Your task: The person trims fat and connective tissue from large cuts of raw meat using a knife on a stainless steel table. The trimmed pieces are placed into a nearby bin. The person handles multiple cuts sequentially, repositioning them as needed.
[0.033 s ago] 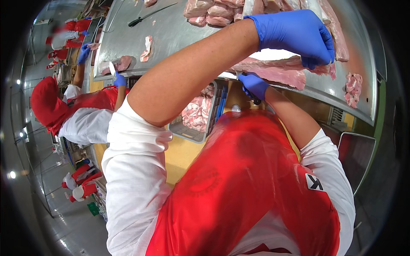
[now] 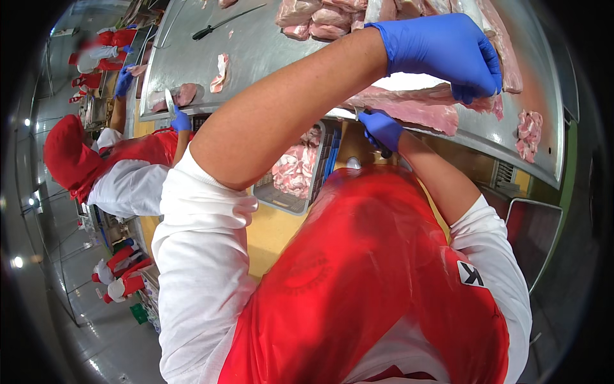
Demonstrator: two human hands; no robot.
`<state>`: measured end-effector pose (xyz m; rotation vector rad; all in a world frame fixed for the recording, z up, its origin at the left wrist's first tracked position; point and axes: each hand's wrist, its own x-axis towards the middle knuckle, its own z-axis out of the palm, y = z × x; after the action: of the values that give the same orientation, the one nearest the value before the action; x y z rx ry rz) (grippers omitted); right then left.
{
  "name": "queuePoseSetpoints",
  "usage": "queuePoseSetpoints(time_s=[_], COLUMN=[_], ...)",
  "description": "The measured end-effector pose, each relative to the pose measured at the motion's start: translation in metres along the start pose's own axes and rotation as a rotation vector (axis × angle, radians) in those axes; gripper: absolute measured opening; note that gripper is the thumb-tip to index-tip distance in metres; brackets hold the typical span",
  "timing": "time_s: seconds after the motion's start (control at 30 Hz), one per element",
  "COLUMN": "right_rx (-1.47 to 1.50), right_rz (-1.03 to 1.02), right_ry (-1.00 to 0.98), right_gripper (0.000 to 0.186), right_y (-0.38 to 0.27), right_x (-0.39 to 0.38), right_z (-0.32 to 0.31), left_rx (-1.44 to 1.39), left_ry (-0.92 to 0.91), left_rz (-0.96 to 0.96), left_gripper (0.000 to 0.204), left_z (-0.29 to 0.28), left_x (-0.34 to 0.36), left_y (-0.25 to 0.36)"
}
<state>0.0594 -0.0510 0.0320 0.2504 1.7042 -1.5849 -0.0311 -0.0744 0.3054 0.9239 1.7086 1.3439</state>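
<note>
My left arm reaches across to the right. Its blue-gloved left hand [image 2: 448,54] is closed in a pinch on the right end of a long pale-pink slab of meat [image 2: 422,117] at the near edge of the steel table. Lower down, my right hand [image 2: 382,130], also gloved in blue, is wrapped round the black handle of a knife [image 2: 385,152]. Only a bit of the blade's base shows near the meat's left part; my left forearm hides the rest. The fingertips of my left hand are partly hidden against the meat.
Stacked meat pieces [image 2: 329,19] lie at the far side of the steel table [image 2: 268,64]. Trimmings [image 2: 529,134] sit at its right, a sharpening steel [image 2: 227,22] at far left. Below is a grey crate [image 2: 291,203] of scraps. A co-worker [image 2: 121,163] with a knife stands left.
My two hands and the meat are nearly still. At the left, the co-worker's knife has tilted and that person's hands have shifted slightly.
</note>
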Motion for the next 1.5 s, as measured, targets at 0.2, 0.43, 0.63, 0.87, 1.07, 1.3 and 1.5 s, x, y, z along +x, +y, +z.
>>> queuePoseSetpoints(time_s=[0.2,0.43,0.63,0.87,1.07,1.3,1.5], right_rx=[-0.025,0.04,0.015,0.02,0.117,0.007,0.008], right_rz=[0.032,-0.05,0.027,-0.003,-0.043,-0.05,-0.115], right_ry=[0.022,0.062,0.121,0.092,0.16,0.305,0.262], right_gripper=[0.034,0.033,0.031,0.033,0.034,0.039,0.042], right_y=[0.002,-0.003,-0.014,0.006,0.008,0.006,0.014], right_x=[-0.046,-0.004,0.057,-0.017,0.01,0.078,0.021], right_z=[0.002,0.026,0.054,0.063,0.083,0.093,0.118], left_rx=[-0.081,0.086,0.024,0.077,0.275,0.261,0.277], left_ry=[0.011,0.069,0.105,0.187,0.307,0.335,0.172], left_rz=[0.102,0.037,0.095,0.098,-0.019,0.206,0.478], left_gripper=[0.025,0.012,0.01,0.011,0.013,0.014,0.018], left_z=[-0.017,-0.025,-0.034,-0.048,-0.042,-0.056,-0.092], left_x=[-0.016,-0.059,-0.086,-0.119,-0.132,-0.146,-0.171], left_y=[0.0,0.058,0.068,0.078,0.105,0.098,0.092])
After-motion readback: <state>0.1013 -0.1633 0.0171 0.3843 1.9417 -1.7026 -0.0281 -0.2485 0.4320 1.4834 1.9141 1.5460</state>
